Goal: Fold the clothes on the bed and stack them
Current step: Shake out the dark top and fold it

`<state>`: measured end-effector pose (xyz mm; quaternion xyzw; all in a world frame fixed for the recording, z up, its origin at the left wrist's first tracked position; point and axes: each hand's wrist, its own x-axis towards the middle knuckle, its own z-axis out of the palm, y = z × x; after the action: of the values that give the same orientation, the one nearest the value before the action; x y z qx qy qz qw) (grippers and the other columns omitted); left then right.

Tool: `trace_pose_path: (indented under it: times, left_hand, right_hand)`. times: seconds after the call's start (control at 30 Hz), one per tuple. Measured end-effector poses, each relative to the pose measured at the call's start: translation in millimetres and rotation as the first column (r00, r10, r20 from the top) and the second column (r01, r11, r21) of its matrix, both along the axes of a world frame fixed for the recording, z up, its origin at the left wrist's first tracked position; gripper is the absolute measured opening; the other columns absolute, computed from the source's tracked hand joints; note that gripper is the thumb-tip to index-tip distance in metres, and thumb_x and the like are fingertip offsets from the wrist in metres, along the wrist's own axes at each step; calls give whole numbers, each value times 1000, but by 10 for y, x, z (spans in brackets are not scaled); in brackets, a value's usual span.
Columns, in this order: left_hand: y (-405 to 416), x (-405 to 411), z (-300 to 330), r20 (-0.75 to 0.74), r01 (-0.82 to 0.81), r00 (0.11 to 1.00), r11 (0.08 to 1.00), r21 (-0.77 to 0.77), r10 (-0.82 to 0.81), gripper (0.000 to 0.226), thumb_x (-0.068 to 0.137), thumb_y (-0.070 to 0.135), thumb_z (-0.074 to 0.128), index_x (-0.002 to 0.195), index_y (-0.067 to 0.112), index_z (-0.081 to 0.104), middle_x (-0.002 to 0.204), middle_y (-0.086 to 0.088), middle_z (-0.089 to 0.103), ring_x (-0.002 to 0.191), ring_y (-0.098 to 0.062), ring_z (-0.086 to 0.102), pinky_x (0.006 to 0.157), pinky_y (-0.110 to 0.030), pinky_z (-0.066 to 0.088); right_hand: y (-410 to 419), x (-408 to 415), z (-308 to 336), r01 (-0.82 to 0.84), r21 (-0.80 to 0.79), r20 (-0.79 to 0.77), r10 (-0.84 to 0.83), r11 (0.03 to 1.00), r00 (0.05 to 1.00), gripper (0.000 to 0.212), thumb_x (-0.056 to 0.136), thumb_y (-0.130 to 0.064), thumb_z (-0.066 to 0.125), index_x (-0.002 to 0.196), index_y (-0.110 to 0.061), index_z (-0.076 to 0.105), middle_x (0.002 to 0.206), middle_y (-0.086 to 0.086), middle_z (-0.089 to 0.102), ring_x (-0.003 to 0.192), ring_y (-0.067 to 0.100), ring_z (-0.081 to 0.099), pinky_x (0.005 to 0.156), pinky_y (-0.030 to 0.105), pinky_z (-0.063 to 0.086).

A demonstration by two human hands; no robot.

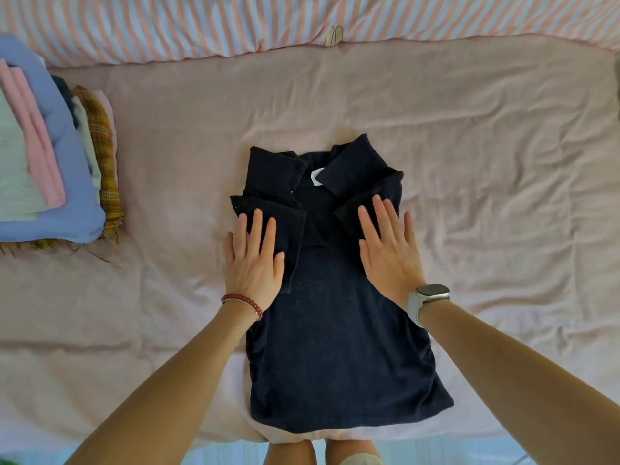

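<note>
A dark navy polo shirt lies flat on the pink bed sheet, collar away from me, both sleeves folded inward over its chest. My left hand rests palm down on the folded left sleeve, fingers spread. My right hand presses flat on the folded right sleeve and shoulder. Neither hand grips the cloth. A stack of folded clothes sits at the far left of the bed, with white, pink and lavender pieces on top.
A plaid garment shows at the right edge of the stack. A pink and blue striped duvet runs along the far side. The near bed edge is just below the shirt hem, with my legs under it.
</note>
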<state>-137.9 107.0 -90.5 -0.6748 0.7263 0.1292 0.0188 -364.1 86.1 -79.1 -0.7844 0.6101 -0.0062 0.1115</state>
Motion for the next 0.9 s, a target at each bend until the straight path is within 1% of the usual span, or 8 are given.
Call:
trace_pose_path:
  times: [0.27,0.4,0.5,0.57,0.63,0.7,0.77,0.9]
  left_hand:
    - [-190,-71,-446,183,15,982,992,126,-38,66,89,58,22,147,26,20,154,-17,16,140,-42,14,108,-61,13]
    - [-263,-49,-287,23,-11,1000,998,57,10,58,88,50,48,138,22,42,148,-18,31,134,-43,26,104,-60,24]
    - [-477,116,-111,-131,-137,984,983,-125,121,45,81,33,62,120,11,58,131,-20,47,119,-44,41,90,-58,39]
    - [-738,249,-50,-206,-305,934,952,-26,293,53,84,32,63,131,11,48,133,-17,45,123,-40,38,93,-56,39]
    - [-1014,348,-35,-336,-422,822,888,183,460,54,88,36,58,134,9,44,129,-13,52,121,-34,44,98,-47,40]
    - [-1232,361,-22,-483,-403,715,862,306,506,41,91,34,54,121,6,54,115,-11,61,107,-28,56,89,-35,44]
    - [-1348,295,-8,-542,-351,659,850,393,522,34,92,34,53,114,8,57,108,-3,61,96,-19,57,79,-27,44]
    - [-1406,166,21,-611,-397,529,808,436,589,32,94,31,52,114,6,57,107,-4,59,96,-18,56,76,-23,43]
  right_hand:
    - [-131,31,-467,-15,122,-168,36,992,985,54,93,-37,39,143,-19,34,149,20,29,137,41,26,109,59,20]
    - [-167,4,-322,-22,100,-75,29,995,997,51,94,-37,28,138,-18,44,144,19,39,133,39,35,104,66,19]
    - [-322,-94,-165,66,-86,81,-59,994,995,40,91,-21,42,127,-10,55,132,16,52,121,35,50,103,67,22]
    - [-544,-166,-92,87,-99,85,-78,991,993,48,88,-19,53,134,-7,46,137,18,45,125,36,45,105,64,20]
    - [-815,-226,-37,55,86,27,-58,995,998,69,90,-32,55,146,-8,23,150,15,27,137,32,27,111,54,15]
    - [-1100,-253,-17,67,267,39,-80,962,996,81,90,-46,51,148,-9,9,151,12,25,138,30,24,110,46,19]
    - [-1341,-229,6,117,396,122,-179,911,976,80,88,-51,51,146,-9,17,143,13,38,130,32,35,104,46,31]
    - [-1482,-113,49,138,486,172,-249,863,953,45,92,-44,51,118,-7,50,115,14,59,102,33,55,80,38,45]
